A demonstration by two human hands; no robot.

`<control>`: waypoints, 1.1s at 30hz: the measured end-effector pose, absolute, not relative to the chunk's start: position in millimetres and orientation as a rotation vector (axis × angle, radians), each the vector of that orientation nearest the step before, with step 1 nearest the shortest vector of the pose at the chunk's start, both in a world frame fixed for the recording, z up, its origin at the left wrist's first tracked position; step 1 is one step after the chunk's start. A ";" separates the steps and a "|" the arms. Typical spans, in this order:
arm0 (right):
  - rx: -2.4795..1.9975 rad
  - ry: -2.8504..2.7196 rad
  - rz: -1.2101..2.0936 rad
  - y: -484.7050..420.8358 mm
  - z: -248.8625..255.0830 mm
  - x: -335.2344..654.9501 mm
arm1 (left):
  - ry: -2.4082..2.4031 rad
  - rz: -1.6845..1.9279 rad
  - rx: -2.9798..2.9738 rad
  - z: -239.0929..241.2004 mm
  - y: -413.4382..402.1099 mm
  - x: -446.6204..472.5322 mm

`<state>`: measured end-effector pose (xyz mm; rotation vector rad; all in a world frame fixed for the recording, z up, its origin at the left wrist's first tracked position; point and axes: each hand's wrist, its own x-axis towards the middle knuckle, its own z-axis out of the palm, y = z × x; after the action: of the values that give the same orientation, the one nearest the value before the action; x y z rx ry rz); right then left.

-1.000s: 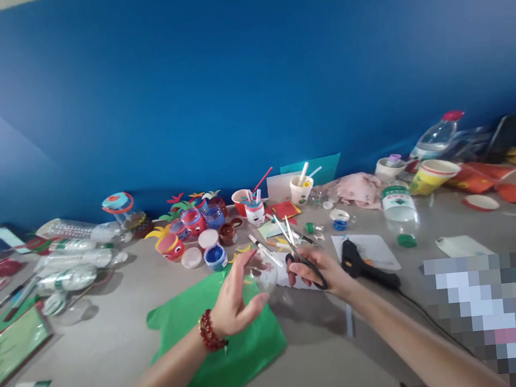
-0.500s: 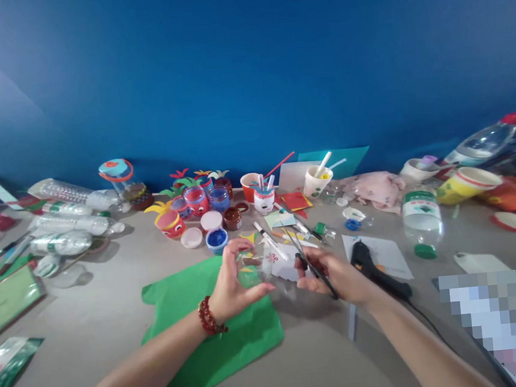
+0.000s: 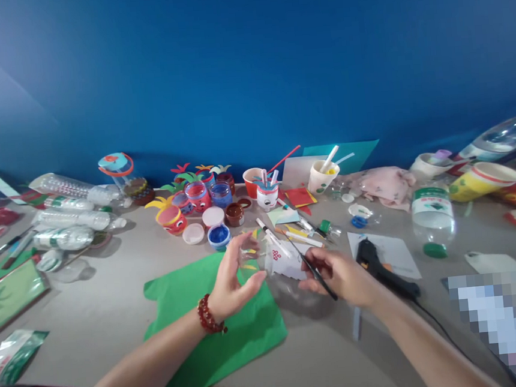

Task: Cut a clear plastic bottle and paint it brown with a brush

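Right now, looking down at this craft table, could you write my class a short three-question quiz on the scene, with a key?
1. What tool does the person's right hand hold?
2. True or false: the black glue gun lies partly over a white sheet.
3. What colour is the large sheet beneath the left forearm?
a) red
b) green
c) yellow

Key:
1. Scissors.
2. True.
3. b) green.
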<state>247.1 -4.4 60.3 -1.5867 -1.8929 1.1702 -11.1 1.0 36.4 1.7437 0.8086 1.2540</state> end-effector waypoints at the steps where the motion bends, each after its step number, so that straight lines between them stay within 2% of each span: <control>1: -1.577 -1.929 1.138 -5.8 61.8 246.5 | 0.878 1.269 1.822 37.9 1.5 -11.5; 6: -1.652 -2.081 0.740 -15.5 78.0 239.9 | 1.157 1.380 2.223 46.3 3.4 -13.9; 12: -1.664 -2.204 0.448 -21.8 82.4 234.8 | 1.165 1.542 2.383 44.7 5.9 -13.6; 33: -1.651 -2.292 0.275 -20.9 72.7 237.2 | 1.039 1.528 2.513 36.0 0.3 -11.6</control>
<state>237.2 -20.9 72.7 -1.6511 -2.2917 0.2755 -11.6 0.3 36.0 2.5127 1.0386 1.5280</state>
